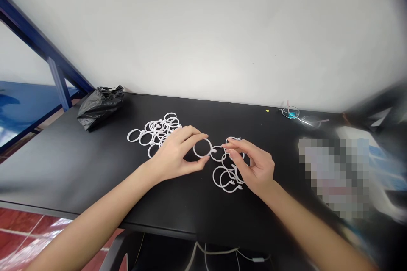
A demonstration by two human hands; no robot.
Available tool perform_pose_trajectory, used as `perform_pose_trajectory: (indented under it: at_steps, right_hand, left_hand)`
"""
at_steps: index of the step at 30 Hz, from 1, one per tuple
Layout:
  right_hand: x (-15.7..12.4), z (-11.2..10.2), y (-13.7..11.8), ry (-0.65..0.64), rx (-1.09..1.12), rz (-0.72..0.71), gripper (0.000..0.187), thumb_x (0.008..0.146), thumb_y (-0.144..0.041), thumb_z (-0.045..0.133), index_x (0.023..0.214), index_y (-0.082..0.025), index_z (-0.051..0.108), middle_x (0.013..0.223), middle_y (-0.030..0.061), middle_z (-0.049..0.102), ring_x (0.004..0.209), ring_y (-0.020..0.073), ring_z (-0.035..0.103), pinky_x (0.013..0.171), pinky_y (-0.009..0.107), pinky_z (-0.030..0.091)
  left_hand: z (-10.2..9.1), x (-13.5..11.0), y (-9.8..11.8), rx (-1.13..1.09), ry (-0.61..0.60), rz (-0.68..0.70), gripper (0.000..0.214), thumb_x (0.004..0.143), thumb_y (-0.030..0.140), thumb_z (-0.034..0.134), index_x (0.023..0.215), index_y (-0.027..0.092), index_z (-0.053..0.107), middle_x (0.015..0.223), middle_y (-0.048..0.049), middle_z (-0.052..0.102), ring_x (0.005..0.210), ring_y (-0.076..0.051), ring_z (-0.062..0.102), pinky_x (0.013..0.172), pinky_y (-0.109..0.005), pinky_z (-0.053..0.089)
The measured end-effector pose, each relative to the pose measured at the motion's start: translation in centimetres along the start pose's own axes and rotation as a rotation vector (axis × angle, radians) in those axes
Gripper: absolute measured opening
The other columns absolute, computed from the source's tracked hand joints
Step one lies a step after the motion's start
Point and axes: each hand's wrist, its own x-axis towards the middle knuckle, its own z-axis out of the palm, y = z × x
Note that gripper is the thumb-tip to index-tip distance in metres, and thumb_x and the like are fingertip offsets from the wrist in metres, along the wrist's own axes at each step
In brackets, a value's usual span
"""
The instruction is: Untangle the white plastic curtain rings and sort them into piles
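Observation:
My left hand (pixel 181 152) grips a white plastic curtain ring (pixel 194 152) between thumb and fingertips, above the black table. A second white curtain ring (pixel 217 160) meets its right side at a small clasp. At that second ring's right edge, my right hand (pixel 252 163) is closed in a pinch, its fingertips partly hiding the contact. Several open-ended white rings (pixel 221 185) lie under and beside my right hand, overlapping one another. A larger heap of white rings (pixel 134 136) is to the left, partly covered by my left hand.
A crumpled black plastic bag (pixel 100 108) sits at the table's back left. Eyeglasses (pixel 291 112) lie at the back right, near a small yellow bit (pixel 267 110). A blurred package (pixel 333 178) is on the right. Cables (pixel 219 252) hang below the front edge of the black table (pixel 127 194).

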Motion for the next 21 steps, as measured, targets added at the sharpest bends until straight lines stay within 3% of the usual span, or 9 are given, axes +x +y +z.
perform_pose_trajectory:
  at_steps: [3,9,15,21]
  right_hand:
    - [0.0,0.0,0.0,-0.001,-0.005,-0.024,0.03,0.087,-0.009,0.061,0.112,-0.025,0.068,0.09,0.0032,0.077,0.073,0.0171,0.073,0.072,0.034,0.063]
    - [0.2,0.0,0.0,0.002,-0.017,-0.032,0.024,0.088,-0.011,0.059,0.105,-0.023,0.071,0.086,0.0039,0.077,0.07,0.017,0.071,0.067,0.035,0.062]
    - [0.4,0.0,0.0,-0.001,-0.01,-0.034,0.025,0.087,-0.008,0.059,0.105,-0.023,0.071,0.085,0.0043,0.077,0.069,0.0167,0.069,0.066,0.034,0.06]
    - [0.3,0.0,0.1,0.01,-0.027,-0.03,0.025,0.086,-0.006,0.059,0.101,-0.022,0.072,0.085,0.0044,0.076,0.067,0.0164,0.067,0.065,0.034,0.058]
  left_hand:
    - [-1.2,0.1,-1.3,0.242,-0.022,-0.002,0.035,0.087,0.03,0.057,0.118,0.015,0.062,0.102,-0.0119,0.065,0.091,-0.024,0.061,0.083,-0.039,0.048]
    - [-2.9,-0.1,-3.5,0.423,-0.26,-0.138,0.034,0.088,0.036,0.054,0.111,0.015,0.067,0.099,-0.0101,0.066,0.095,-0.027,0.059,0.088,-0.043,0.049]
    - [-3.0,-0.4,-4.3,0.475,-0.288,-0.166,0.033,0.083,0.032,0.056,0.11,0.014,0.066,0.11,-0.0128,0.062,0.099,-0.029,0.055,0.086,-0.046,0.049]
    - [-2.1,-0.2,-2.9,0.341,-0.259,-0.071,0.031,0.084,0.018,0.051,0.111,0.015,0.064,0.11,-0.011,0.061,0.101,-0.027,0.055,0.09,-0.043,0.047]
